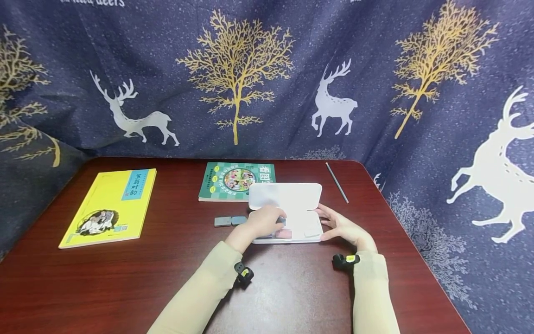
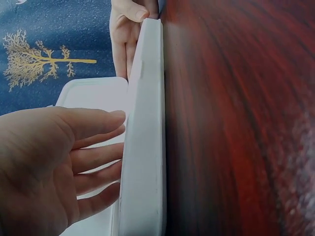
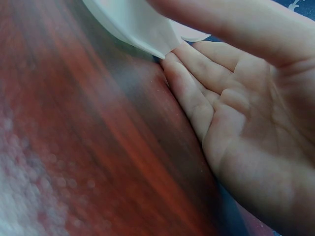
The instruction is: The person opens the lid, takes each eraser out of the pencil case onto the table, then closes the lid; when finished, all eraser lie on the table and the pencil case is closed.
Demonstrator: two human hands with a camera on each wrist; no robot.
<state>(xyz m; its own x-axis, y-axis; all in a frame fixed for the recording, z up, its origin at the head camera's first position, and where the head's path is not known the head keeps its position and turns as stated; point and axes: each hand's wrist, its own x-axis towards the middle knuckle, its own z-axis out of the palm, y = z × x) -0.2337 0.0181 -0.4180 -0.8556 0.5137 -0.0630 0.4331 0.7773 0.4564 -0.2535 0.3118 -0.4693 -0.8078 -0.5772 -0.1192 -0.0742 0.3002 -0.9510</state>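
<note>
A white pencil case (image 1: 300,239) lies with its lid (image 1: 292,195) raised at the back. My left hand (image 1: 263,221) reaches over its left part, thumb and fingers apart and gently bent. In the left wrist view, its fingertips dip behind the front wall and are hidden. A pinkish piece (image 1: 283,234) and a pale flat piece (image 1: 311,232) lie inside the case. At the case's right end, my right hand (image 1: 344,228) grips it, thumb at the front corner and fingers toward the back.
Left of the case lies a small grey-blue block (image 1: 223,221). Behind it is a green book (image 1: 225,183), partly covered by the lid. A yellow book (image 1: 110,206) lies at the left, and a grey pencil (image 1: 337,182) at the back right of the table (image 1: 175,273).
</note>
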